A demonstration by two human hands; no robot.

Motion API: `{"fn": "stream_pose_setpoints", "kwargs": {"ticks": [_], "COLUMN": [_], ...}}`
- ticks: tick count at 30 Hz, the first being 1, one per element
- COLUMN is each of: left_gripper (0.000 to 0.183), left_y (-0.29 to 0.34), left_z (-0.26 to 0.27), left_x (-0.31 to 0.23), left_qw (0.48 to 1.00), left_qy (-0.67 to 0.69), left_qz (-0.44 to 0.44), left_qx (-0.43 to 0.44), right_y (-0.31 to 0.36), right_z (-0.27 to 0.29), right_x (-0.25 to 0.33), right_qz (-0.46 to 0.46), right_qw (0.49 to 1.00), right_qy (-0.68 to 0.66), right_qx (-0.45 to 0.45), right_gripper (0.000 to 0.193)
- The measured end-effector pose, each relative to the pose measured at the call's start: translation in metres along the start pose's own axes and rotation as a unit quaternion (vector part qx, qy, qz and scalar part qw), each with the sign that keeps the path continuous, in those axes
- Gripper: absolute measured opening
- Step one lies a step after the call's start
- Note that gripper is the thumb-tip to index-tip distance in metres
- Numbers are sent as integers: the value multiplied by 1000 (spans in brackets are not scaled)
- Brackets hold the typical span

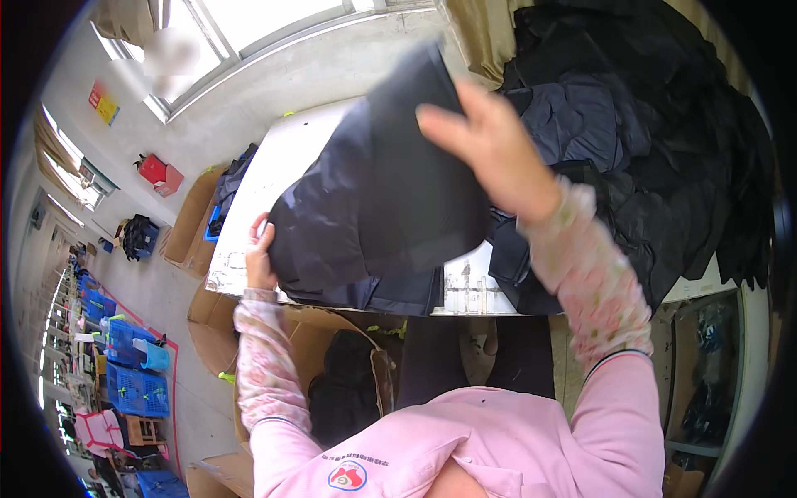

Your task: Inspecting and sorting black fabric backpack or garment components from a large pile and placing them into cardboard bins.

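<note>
A black fabric piece (415, 174), partly shiny on its left side, is raised at a tilt over the white table. My left hand (261, 256) pinches its left edge, thumb in front. My right hand (490, 141) is at its upper right edge, smeared by motion; the thumb lies over the fabric, and whether the fingers grip it is unclear. Beneath the raised piece, more dark fabric (403, 292) lies along the table's near edge.
A large heap of black fabric (639, 124) covers the right part of the white table (320, 124). Below the table stands an open cardboard box (307, 332) with dark items inside. Cardboard boxes (195, 224) stand at the left, and blue crates (137, 390) farther off.
</note>
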State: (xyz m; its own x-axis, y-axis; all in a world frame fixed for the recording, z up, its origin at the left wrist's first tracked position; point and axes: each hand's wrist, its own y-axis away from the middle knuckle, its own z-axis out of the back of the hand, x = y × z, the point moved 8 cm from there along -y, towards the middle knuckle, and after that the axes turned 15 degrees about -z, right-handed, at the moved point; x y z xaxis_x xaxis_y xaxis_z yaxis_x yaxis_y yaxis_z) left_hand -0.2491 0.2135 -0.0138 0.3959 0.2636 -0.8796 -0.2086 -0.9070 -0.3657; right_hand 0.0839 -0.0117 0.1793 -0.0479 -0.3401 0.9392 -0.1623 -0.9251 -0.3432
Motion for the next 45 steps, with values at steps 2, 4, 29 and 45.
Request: {"fn": "stream_pose_setpoints", "kwargs": {"ticks": [2, 4, 29, 45], "left_gripper": [43, 55, 78, 91], "left_y": [-32, -62, 106, 177], "left_z": [36, 59, -269, -292], "left_x": [1, 10, 97, 99], "left_qw": [998, 969, 832, 907], "left_qy": [-66, -226, -302, 229], "left_qz": [-18, -71, -212, 185], "left_qx": [13, 72, 414, 301], "right_y": [24, 59, 137, 108], "right_z": [4, -6, 106, 113], "right_x": [-107, -220, -229, -114], "right_qz": [-67, -134, -195, -109], "right_qw": [996, 984, 902, 905], "right_qy": [21, 18, 344, -380], "right_qx": [-58, -117, -174, -155], "right_gripper": [37, 37, 27, 27]}}
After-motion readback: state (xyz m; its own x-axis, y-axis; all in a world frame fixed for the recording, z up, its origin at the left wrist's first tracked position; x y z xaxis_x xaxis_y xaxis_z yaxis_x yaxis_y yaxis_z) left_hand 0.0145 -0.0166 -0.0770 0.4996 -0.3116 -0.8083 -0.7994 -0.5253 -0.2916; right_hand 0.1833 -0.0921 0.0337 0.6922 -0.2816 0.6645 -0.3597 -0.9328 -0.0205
